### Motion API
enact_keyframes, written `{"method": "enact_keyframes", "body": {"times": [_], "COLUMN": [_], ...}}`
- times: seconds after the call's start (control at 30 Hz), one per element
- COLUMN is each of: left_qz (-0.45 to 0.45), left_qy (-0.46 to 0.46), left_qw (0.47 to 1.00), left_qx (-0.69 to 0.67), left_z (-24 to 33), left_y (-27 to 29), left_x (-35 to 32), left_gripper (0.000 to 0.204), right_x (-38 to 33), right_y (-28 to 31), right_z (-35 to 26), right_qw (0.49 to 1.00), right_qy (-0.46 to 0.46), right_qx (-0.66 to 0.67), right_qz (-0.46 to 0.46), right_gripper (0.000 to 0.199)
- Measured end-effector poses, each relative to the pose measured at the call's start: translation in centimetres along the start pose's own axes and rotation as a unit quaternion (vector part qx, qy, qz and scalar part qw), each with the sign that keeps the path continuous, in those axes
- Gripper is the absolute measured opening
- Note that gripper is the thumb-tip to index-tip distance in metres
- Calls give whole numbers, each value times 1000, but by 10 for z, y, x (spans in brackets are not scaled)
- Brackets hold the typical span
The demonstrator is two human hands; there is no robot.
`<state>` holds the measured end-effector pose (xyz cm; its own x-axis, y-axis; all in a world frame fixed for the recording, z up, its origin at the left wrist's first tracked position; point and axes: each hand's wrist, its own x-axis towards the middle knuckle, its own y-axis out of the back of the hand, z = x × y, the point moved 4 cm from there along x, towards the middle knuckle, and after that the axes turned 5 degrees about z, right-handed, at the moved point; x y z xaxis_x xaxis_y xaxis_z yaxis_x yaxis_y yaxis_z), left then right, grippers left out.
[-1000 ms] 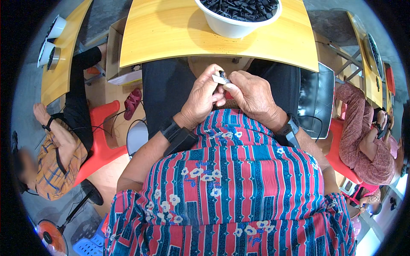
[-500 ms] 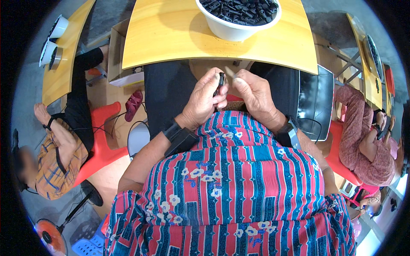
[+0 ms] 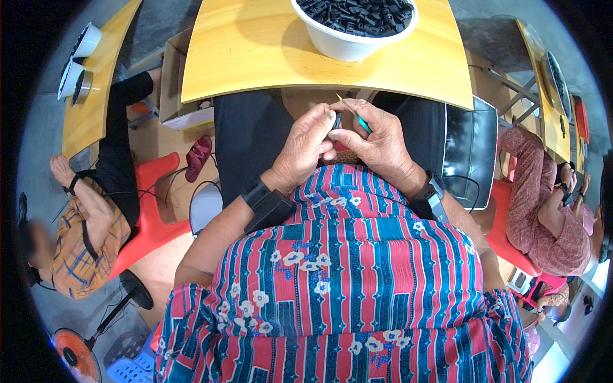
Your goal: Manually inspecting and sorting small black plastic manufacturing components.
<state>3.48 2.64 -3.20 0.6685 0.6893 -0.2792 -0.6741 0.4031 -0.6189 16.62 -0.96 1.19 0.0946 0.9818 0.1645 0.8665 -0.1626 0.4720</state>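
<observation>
In front of my belly, below the near edge of the table, my left hand (image 3: 305,143) pinches a small black plastic part (image 3: 336,120) between thumb and fingers. Much of the part is hidden by the fingertips. My right hand (image 3: 381,142) is closed around a slim pointed tool with a teal handle (image 3: 364,124). Its thin pale tip sticks out up and to the left, past the index finger. The right thumb reaches the black part, so both hands meet there. What kind of tool it is, I cannot tell.
A white bowl (image 3: 345,48) heaped with black plastic parts stands on the yellow wooden table (image 3: 255,57). Co-workers sit on red stools (image 3: 150,220) at either side. A cardboard box (image 3: 175,83) and a red sandal (image 3: 199,156) lie at left; a fan (image 3: 76,351) stands lower left.
My right hand has come in to the left, and its thumb now meets the black part. The tool has turned in the fingers, showing its teal handle. The left hand stays nearly in place.
</observation>
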Motion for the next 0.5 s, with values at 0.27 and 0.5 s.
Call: {"method": "enact_keyframes", "body": {"times": [0.27, 0.5], "left_qz": [-40, -28], "left_qy": [45, 82], "left_qw": [995, 988], "left_qx": [-81, -127], "left_z": [-4, -3], "left_y": [1, -2], "left_x": [-1, 0], "left_gripper": [31, 30], "right_x": [-7, -8], "right_y": [-10, -10], "right_z": [20, 22], "right_qw": [959, 960], "right_qy": [-101, -101], "right_qx": [264, 259], "right_qz": [-16, -43], "right_gripper": [37, 37]}}
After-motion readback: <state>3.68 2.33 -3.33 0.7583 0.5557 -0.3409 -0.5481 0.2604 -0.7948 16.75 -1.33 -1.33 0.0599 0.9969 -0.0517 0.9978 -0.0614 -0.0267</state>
